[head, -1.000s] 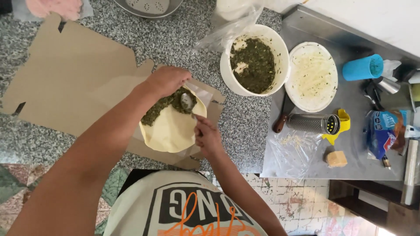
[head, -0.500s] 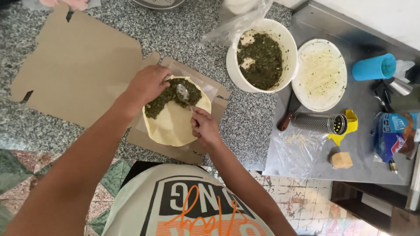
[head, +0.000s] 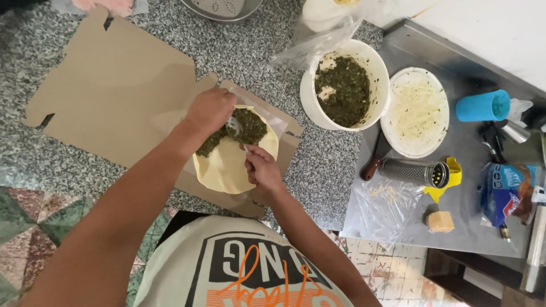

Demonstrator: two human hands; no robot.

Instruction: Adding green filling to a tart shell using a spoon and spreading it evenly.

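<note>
A pale round dough disc (head: 224,167) lies on a clear plastic sheet over brown cardboard (head: 114,96). Dark green filling (head: 250,126) covers the disc's far part. My left hand (head: 209,111) is closed around a metal spoon (head: 234,126) whose bowl rests in the filling. My right hand (head: 261,169) touches the disc's near right edge, with its fingertips pressing on the dough beside the filling.
A white bowl of green filling (head: 375,74) and a white plate of shredded cheese (head: 415,111) stand to the right. A metal tray (head: 483,227) carries a cylindrical grater (head: 412,171), a cheese block (head: 440,221), a blue cup (head: 482,106) and a packet. The speckled counter ends near my body.
My left hand has shifted the spoon slightly across the filling. My right hand has stayed at the disc's edge. The view has moved a little.
</note>
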